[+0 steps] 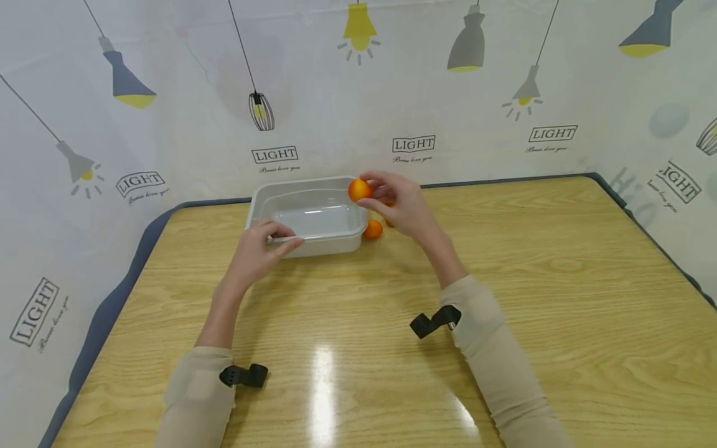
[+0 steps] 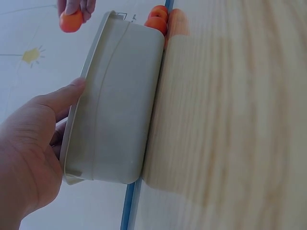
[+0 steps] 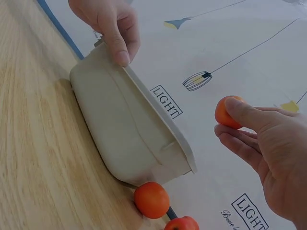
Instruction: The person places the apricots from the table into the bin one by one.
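Observation:
A round orange-red fruit [image 1: 358,190] is pinched between the thumb and fingertips of my right hand [image 1: 407,208], up above the right end of a pale grey plastic bin [image 1: 333,246]. The right wrist view shows the thumb lying across this fruit [image 3: 224,115]. My left hand [image 1: 257,252] grips the bin's near rim, its thumb on the outside and its fingers over the inner side. No fruit shows on the visible part of the bin's floor. Similar fruits [image 3: 151,200] sit on the table against the bin's right end, partly hidden behind my right hand in the head view.
The wood-grain table [image 1: 358,323] carries the bin near its back edge. Behind it hangs a white cloth [image 1: 336,93] printed with lamps and lettering. A black wrist camera [image 1: 246,375] sticks out from the left sleeve, another camera [image 1: 434,322] from the right.

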Available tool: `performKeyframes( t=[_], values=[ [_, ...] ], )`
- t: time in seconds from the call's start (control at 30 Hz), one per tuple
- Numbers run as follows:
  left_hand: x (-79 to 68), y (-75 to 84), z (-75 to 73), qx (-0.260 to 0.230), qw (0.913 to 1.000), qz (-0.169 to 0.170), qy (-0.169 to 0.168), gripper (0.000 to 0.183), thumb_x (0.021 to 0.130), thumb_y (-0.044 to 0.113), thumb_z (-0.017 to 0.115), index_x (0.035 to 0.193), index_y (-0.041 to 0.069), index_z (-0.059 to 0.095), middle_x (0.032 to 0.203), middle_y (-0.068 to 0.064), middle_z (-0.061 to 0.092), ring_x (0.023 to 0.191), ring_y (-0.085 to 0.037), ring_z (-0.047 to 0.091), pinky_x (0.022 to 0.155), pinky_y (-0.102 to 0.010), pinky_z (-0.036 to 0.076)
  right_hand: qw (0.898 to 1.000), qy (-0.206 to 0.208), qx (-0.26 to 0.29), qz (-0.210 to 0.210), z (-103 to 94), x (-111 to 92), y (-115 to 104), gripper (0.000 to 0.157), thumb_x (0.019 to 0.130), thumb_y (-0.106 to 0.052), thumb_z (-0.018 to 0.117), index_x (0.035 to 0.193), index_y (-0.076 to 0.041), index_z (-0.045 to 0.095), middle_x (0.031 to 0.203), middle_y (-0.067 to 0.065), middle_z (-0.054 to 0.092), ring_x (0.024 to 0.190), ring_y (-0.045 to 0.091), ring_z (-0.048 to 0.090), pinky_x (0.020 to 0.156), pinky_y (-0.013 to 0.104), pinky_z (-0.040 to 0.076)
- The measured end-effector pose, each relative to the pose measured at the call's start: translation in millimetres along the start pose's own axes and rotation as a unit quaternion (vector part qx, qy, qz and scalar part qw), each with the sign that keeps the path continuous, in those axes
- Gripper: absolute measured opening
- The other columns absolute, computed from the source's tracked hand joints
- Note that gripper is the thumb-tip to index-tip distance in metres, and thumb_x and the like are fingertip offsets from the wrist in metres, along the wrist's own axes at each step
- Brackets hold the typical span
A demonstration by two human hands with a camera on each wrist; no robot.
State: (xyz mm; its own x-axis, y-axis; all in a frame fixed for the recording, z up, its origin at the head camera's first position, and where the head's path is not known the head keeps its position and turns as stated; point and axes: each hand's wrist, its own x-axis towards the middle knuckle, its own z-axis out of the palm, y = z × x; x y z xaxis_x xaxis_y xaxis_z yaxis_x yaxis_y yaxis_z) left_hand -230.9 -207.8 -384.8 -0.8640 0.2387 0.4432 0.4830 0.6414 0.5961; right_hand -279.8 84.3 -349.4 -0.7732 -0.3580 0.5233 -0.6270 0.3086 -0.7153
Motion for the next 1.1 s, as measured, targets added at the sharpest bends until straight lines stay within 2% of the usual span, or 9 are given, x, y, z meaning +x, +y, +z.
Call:
performKeyframes(
  t=[0.13, 0.33, 0.6, 0.73, 0.97, 1.1],
  values=[
    [0.1, 0.1, 0.0, -0.005, 1.0, 0.002, 0.003, 0.02, 0.077, 0.026, 0.074, 0.081, 0.008, 0.068, 0.081, -0.001, 0.061, 0.082, -0.017, 0.055, 0.077, -0.035, 0.043, 1.0, -0.003, -0.004, 0.0, 6.2, -1, 1, 0.042, 0.079, -0.024, 0.071, 0.117, -0.013, 0.059, 0.101, 0.003, 0.062, 0.083, 0.011, 0.061, 0.076, 0.024, 0.049],
    [0.6, -0.2, -0.2, -0.002, 1.0, -0.001, 0.001, 0.02, 0.077, 0.027, 0.074, 0.081, 0.008, 0.067, 0.081, -0.001, 0.061, 0.082, -0.016, 0.055, 0.077, -0.034, 0.044, 1.0, -0.011, 0.02, -0.002, 13.3, -4, 3, 0.043, 0.078, -0.016, 0.073, 0.117, -0.009, 0.058, 0.101, 0.008, 0.061, 0.083, 0.018, 0.062, 0.075, 0.03, 0.051],
    [0.3, -0.7, -0.1, -0.002, 0.9999, -0.014, -0.006, 0.02, 0.077, 0.029, 0.074, 0.081, 0.011, 0.067, 0.082, 0.002, 0.06, 0.083, -0.014, 0.054, 0.078, -0.032, 0.044, 0.999, -0.037, 0.009, -0.004, 17.8, -4, 2, 0.043, 0.079, -0.022, 0.071, 0.119, -0.011, 0.057, 0.101, 0.002, 0.06, 0.083, 0.011, 0.061, 0.075, 0.024, 0.05],
    [-0.2, -0.6, -0.2, -0.002, 0.9998, -0.018, -0.009, 0.021, 0.078, 0.03, 0.073, 0.082, 0.01, 0.067, 0.083, 0.002, 0.06, 0.083, -0.014, 0.054, 0.078, -0.032, 0.044, 0.999, -0.038, 0.011, -0.012, 19.2, -5, 4, 0.044, 0.08, -0.022, 0.07, 0.119, -0.009, 0.056, 0.101, 0.004, 0.061, 0.083, 0.013, 0.062, 0.075, 0.025, 0.05],
    [-0.7, -1.2, -0.6, -0.001, 0.9996, -0.024, -0.013, 0.023, 0.078, 0.033, 0.072, 0.082, 0.011, 0.067, 0.084, 0.002, 0.06, 0.084, -0.014, 0.054, 0.078, -0.033, 0.043, 0.999, -0.038, 0.015, 0.002, 19.0, -5, 6, 0.045, 0.08, -0.019, 0.071, 0.122, -0.009, 0.056, 0.101, 0.012, 0.061, 0.085, 0.016, 0.062, 0.076, 0.027, 0.05],
    [-0.7, -0.8, -0.7, -0.003, 0.9996, -0.023, -0.013, 0.022, 0.078, 0.033, 0.072, 0.082, 0.012, 0.067, 0.084, 0.002, 0.06, 0.084, -0.013, 0.054, 0.078, -0.033, 0.043, 0.999, -0.035, 0.013, 0.001, 18.4, -5, 6, 0.044, 0.08, -0.019, 0.071, 0.121, -0.009, 0.057, 0.101, 0.011, 0.061, 0.084, 0.017, 0.063, 0.076, 0.028, 0.05]
  ],
)
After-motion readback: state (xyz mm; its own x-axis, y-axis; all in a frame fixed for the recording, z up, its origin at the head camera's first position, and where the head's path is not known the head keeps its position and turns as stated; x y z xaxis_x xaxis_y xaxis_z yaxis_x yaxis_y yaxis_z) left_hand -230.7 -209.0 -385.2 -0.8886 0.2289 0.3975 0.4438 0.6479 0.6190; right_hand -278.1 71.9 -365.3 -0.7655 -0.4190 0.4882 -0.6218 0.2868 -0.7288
